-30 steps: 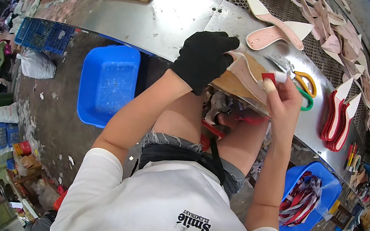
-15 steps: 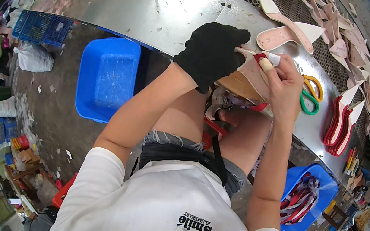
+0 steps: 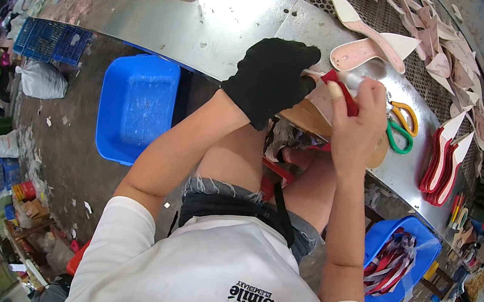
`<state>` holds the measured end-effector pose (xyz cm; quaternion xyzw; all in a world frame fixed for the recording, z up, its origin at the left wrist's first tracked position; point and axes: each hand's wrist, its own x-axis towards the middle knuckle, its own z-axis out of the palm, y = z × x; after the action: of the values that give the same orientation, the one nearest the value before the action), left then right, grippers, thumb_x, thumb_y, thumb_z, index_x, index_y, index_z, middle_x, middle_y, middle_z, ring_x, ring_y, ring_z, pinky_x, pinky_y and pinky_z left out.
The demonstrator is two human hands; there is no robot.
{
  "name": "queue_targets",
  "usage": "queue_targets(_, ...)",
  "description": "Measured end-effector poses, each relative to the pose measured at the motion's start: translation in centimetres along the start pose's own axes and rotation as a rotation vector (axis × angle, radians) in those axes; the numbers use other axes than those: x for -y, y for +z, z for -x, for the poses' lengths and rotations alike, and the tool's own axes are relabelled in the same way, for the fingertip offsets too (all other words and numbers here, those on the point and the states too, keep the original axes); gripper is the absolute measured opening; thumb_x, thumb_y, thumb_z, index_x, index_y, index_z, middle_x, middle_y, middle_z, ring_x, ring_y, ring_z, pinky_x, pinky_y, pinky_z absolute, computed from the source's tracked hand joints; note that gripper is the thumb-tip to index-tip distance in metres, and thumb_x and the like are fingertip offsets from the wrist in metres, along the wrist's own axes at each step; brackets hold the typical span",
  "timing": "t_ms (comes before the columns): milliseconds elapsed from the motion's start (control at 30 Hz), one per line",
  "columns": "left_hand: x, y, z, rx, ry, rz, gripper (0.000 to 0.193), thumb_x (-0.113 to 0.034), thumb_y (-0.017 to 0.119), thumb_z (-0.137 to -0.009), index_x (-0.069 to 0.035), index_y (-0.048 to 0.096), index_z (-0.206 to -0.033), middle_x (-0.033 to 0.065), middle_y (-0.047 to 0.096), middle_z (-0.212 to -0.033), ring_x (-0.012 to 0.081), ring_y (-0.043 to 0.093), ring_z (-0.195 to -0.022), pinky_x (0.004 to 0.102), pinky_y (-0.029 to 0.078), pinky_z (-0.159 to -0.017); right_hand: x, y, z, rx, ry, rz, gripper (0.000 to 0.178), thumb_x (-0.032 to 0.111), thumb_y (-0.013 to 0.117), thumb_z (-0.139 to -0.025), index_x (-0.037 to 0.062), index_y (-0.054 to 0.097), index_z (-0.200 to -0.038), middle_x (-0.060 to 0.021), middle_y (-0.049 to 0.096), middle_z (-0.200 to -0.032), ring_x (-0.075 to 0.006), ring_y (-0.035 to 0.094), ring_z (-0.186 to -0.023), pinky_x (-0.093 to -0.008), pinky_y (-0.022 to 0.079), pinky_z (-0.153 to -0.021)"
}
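In a black glove, my left hand [image 3: 275,81] is closed at the near edge of the metal bench, its fingertips pinching a pale insole piece [image 3: 322,99]. My bare right hand [image 3: 358,126], with pale covers on its fingertips, pinches a red strip of material [image 3: 349,100] at that piece. The strip's far end rises beside the gloved fingers. Beneath lies a tan, round-edged board [image 3: 309,117], partly hidden by my hands. Just beyond my hands are two crossed pinkish insoles [image 3: 356,53] with white pointed ends. Scissors [image 3: 400,135] with yellow and green handles lie right of my right hand.
Stacked red-and-white insoles [image 3: 440,168] sit on the bench's right part. A pile of pale cut pieces [image 3: 445,46] covers the mesh at the far right. A blue tub [image 3: 137,110] stands on the floor at left; a blue bin [image 3: 387,231] with red and white strips stands at right.
My right hand has moved slightly left and turned, and more of the red strip shows under its thumb. My gloved left hand stays almost in place.
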<state>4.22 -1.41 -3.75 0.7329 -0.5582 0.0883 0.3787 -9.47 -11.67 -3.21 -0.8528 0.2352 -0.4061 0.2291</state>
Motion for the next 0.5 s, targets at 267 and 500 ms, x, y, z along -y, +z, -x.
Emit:
queue_targets(267, -0.7, -0.1, -0.9, 0.039, 0.1, 0.204, 0.023, -0.009, 0.07, -0.07, -0.006, 0.063, -0.092, 0.012, 0.063, -0.085, 0.0323, 0.062, -0.072, 0.0354, 0.049, -0.061, -1.4, 0.0, -0.7, 0.24, 0.089, -0.04, 0.015, 0.004, 0.068, -0.073, -0.0007, 0.061, -0.085, -0.0112, 0.059, -0.085, -0.0271, 0.058, -0.069, -0.0332, 0.046, -0.062)
queue_targets(500, -0.4, -0.5, -1.9, 0.172, 0.166, 0.091, 0.023, -0.006, 0.068, -0.068, -0.006, 0.063, -0.09, 0.0121, 0.061, -0.086, 0.0315, 0.061, -0.073, 0.0363, 0.049, -0.061, -2.1, -3.0, -3.2, 0.573, 0.722, -0.546, 0.016, 0.011, 0.07, -0.078, 0.0023, 0.068, -0.091, 0.0002, 0.063, -0.079, -0.0025, 0.05, -0.059, -0.0177, 0.039, -0.052)
